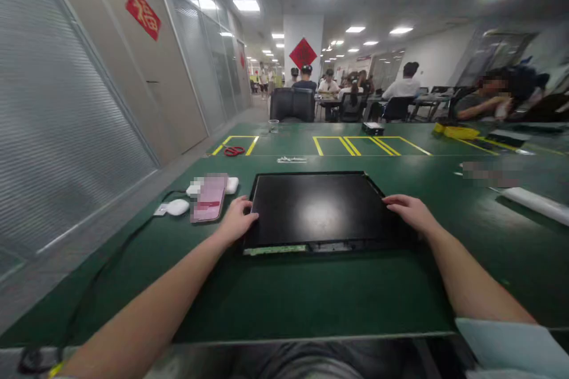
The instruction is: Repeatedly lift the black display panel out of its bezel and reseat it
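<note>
A black flat display panel [311, 207] lies screen up on the green table in front of me, light glaring off its middle. Along its near edge a strip with greenish and dark parts is exposed. My left hand [239, 219] grips the panel's left edge, thumb on top and fingers at the side. At the right edge, my right hand [411, 212] holds the frame near the far corner between thumb and fingers. The undersides of both grips are hidden. Just left of my left hand lies a pink phone [211, 198].
White chargers [178, 208] with a black cable lie at left. Further back are red-handled scissors [234, 151], small white pieces [292, 160], a clear cup [273, 126] and a black box [372, 128]. A white roll [536, 204] lies right; a co-worker [484, 98] sits beyond.
</note>
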`<move>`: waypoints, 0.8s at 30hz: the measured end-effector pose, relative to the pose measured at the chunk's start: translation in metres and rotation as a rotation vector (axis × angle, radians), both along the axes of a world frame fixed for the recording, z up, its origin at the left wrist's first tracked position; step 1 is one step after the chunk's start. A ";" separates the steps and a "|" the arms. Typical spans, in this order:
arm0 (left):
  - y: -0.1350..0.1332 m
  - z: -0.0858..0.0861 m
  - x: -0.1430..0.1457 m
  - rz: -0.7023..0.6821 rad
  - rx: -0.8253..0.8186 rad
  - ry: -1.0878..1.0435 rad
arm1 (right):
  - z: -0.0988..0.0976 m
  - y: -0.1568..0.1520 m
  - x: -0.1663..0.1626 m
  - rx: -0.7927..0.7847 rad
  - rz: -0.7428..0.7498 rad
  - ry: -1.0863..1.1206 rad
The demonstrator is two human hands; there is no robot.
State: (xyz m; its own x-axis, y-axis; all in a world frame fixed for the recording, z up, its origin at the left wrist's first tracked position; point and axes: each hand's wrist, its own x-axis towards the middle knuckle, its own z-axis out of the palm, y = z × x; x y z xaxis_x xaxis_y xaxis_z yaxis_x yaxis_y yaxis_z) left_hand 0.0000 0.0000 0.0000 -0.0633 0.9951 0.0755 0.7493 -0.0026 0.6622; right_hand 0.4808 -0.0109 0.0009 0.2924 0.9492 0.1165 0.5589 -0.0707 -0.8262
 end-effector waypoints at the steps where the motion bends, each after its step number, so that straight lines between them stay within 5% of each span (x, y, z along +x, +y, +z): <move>1: 0.000 -0.001 0.000 0.001 0.004 0.001 | 0.000 0.000 0.000 -0.002 0.002 -0.004; 24: 0.004 -0.013 -0.007 -0.054 0.096 -0.083 | -0.001 0.000 0.003 -0.016 -0.010 -0.106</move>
